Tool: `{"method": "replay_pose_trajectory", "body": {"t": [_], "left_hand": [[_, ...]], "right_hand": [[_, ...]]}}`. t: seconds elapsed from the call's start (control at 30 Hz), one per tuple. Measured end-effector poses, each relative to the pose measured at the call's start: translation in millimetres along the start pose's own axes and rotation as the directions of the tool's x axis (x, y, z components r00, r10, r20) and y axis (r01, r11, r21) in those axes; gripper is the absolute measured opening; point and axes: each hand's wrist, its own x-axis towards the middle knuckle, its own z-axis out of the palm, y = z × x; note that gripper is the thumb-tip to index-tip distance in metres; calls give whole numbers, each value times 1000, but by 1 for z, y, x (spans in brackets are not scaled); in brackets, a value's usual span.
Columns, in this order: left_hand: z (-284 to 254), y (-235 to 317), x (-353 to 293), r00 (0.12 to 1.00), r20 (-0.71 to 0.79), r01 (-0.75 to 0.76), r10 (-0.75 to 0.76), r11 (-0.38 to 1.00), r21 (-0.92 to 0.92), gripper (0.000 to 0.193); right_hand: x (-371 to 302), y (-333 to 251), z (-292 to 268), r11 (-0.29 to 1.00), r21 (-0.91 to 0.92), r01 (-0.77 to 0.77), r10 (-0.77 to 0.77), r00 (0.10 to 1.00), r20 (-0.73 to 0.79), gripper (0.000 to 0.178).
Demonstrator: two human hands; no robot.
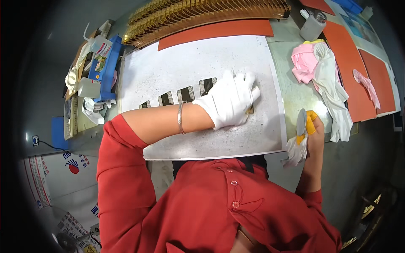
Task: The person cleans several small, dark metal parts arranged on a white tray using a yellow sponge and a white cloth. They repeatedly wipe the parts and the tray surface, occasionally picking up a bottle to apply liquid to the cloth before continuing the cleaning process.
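Note:
My left hand (230,99) wears a white glove and rests palm down on the white sheet (177,139), its fingers curled. A small brownish edge of a piece (252,109) shows below the glove; the rest is hidden. Left of this hand, several thin dark pieces with meshed sides (184,93) lie in a slanting row, partly behind my forearm. At the table's right front edge, my right hand (313,124) has yellow covers on its fingers. It is closed on a crumpled white cloth (296,151) and a flat grey oval piece (301,122).
A long rack of gold-coloured pieces (202,19) stands at the back, behind an orange-red strip (219,33). A blue tray (110,69) and squeeze bottle (99,44) are at left. Pink cloth (304,62), white cloth (329,84) and a pump bottle (313,26) are at right.

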Motion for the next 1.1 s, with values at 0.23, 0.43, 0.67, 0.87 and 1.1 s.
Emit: {"method": "replay_pose_trajectory", "body": {"t": [0.23,0.43,0.67,0.87,1.1], "left_hand": [[6,5,-4,942,-277,124,-187,966,-229,62],[24,-11,-32,925,-257,181,-280,919,-350,93],[19,-54,-69,918,37,394,-395,894,-213,85],[-4,-36,-56,954,145,268,-264,963,-6,68],[-3,-27,-61,968,-76,242,-241,970,0,58]], "right_hand": [[-3,0,-2,1000,22,14,-15,998,65,18],[-5,1,-7,999,-31,-23,26,995,92,16],[-4,-5,0,999,-43,-22,26,997,75,12],[-2,1,-2,1000,-12,13,-12,999,40,17],[-2,3,0,999,-39,37,-37,999,-2,18]]}}
